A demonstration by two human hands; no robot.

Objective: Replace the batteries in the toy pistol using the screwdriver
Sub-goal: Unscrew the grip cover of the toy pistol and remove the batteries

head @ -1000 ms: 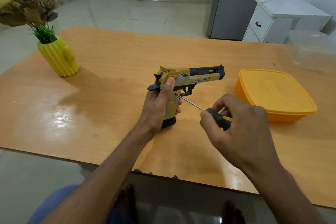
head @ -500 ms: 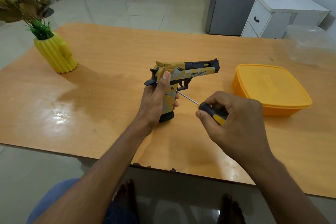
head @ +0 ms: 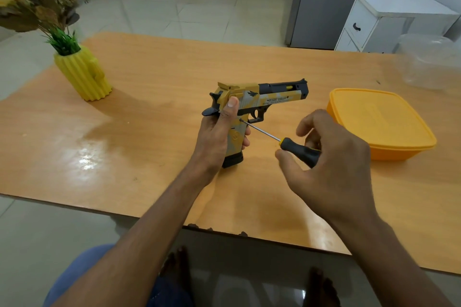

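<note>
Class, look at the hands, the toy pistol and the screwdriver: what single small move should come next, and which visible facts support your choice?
Probably a turn of the screwdriver handle by the right hand. Its tip already sits against the grip of the toy pistol, just behind the trigger guard, while the left hand holds the pistol upright with its base on the table. No cover is open yet.

Home room: tiled floor (head: 159,17), wooden table (head: 154,77), flower vase (head: 83,75), white cabinet (head: 389,22).

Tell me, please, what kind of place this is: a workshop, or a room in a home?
Most likely a room in a home, perhaps a dining area: a wooden table with a yellow vase of flowers, a tiled floor, and a small white cabinet beside a grey fridge-like appliance.
</note>
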